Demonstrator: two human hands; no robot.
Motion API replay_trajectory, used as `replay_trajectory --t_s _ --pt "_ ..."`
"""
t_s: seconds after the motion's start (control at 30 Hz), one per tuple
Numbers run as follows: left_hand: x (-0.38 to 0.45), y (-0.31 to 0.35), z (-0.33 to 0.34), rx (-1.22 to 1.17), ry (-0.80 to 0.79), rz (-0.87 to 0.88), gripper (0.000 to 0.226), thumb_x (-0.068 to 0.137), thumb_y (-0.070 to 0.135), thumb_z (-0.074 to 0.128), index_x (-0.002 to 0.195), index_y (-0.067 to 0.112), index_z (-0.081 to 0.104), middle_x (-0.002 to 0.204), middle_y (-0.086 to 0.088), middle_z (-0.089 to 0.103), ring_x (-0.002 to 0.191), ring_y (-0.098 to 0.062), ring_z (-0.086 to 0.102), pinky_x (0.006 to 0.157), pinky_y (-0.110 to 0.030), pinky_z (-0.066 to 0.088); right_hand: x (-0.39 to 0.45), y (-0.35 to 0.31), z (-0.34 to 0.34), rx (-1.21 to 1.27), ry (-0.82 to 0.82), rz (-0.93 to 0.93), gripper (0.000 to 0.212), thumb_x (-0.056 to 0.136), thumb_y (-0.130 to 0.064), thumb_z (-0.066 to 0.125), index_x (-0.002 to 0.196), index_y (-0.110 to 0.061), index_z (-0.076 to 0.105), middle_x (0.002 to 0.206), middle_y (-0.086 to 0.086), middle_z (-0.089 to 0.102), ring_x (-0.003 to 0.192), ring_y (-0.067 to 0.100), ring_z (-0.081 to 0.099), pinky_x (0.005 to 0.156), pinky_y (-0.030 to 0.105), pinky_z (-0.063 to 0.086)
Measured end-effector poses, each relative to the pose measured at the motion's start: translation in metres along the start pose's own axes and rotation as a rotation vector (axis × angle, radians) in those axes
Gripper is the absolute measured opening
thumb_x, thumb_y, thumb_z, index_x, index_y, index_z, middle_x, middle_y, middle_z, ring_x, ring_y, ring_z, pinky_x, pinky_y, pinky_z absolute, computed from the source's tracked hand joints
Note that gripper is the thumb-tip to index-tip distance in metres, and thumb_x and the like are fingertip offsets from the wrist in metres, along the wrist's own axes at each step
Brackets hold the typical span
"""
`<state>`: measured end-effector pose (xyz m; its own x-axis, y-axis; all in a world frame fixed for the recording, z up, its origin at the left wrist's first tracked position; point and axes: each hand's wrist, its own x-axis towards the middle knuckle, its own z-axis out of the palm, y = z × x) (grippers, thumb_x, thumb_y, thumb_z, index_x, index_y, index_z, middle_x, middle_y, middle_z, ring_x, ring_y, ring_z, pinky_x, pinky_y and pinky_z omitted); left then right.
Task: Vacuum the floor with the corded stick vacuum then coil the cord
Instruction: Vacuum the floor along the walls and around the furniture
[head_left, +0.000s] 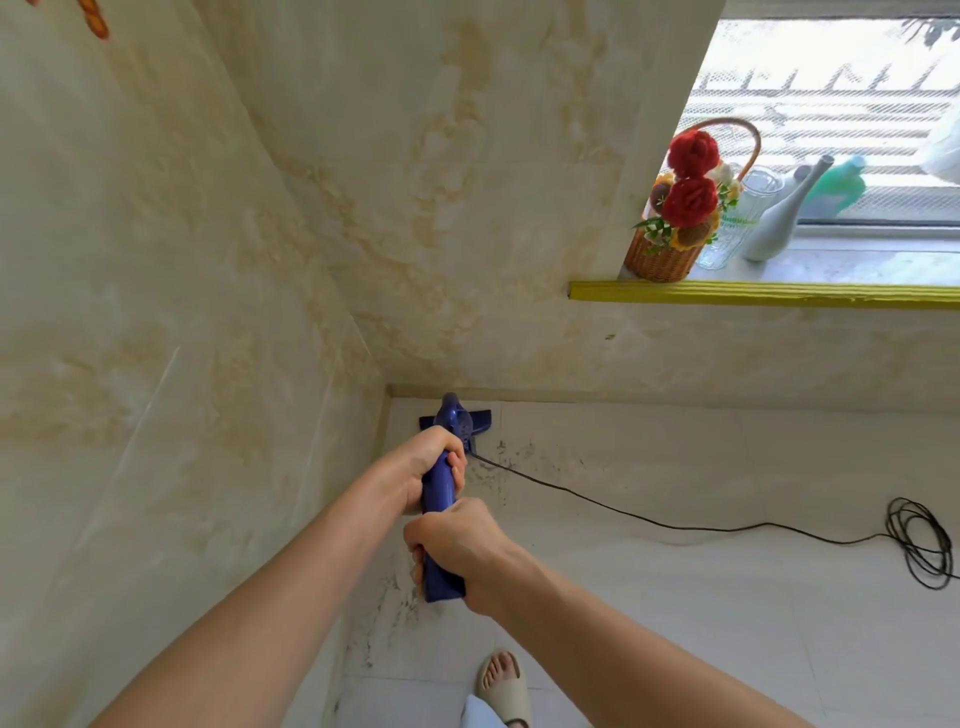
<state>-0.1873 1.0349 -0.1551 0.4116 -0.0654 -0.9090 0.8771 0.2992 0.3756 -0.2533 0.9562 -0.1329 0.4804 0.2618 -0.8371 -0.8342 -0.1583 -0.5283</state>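
both hands held the blue stick vacuum (441, 499) tight, the left hand (434, 462) above the right hand (457, 545), its head in the floor corner, and the cord (675, 526) lay loose nearby, so it could get sucked in or trip a foot (501, 680).
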Motion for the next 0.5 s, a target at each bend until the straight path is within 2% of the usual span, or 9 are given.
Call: replay_trajectory --t_s 0.1,0.23,0.5 --pt "0.005 0.018 -0.010 0.038 0.006 -0.004 0.031 0.089 -0.001 0.037 0.061 0.012 0.040 0.035 0.003 0.036 0.025 -0.004 0.034 0.032 -0.009 0.031 0.013 -0.010 0.015 0.054 0.009 -0.013 0.017 0.079 0.005 0.050 0.094 -0.003 0.048 0.066 0.010 0.048 0.044 0.017 0.049 0.042 0.023 0.045" --pt "0.008 0.037 -0.022 0.219 0.015 -0.003 0.028 0.091 0.000 0.037 0.066 0.010 0.042 0.034 0.003 0.036 0.025 -0.003 0.035 0.032 -0.010 0.031 0.032 -0.020 0.044 0.216 0.041 -0.021 0.015 0.080 0.005 0.048 0.092 -0.003 0.050 0.062 0.010 0.048 0.037 0.016 0.047 0.040 0.022 0.043" --pt "-0.004 0.021 -0.053 0.153 -0.033 -0.089 0.024 0.089 0.002 0.045 0.067 0.010 0.045 0.044 0.003 0.040 0.031 -0.004 0.037 0.035 -0.012 0.036 0.021 0.000 0.064 0.112 0.022 0.041 0.038 0.082 0.004 0.050 0.119 -0.001 0.048 0.081 0.013 0.050 0.046 0.017 0.050 0.039 0.021 0.044"
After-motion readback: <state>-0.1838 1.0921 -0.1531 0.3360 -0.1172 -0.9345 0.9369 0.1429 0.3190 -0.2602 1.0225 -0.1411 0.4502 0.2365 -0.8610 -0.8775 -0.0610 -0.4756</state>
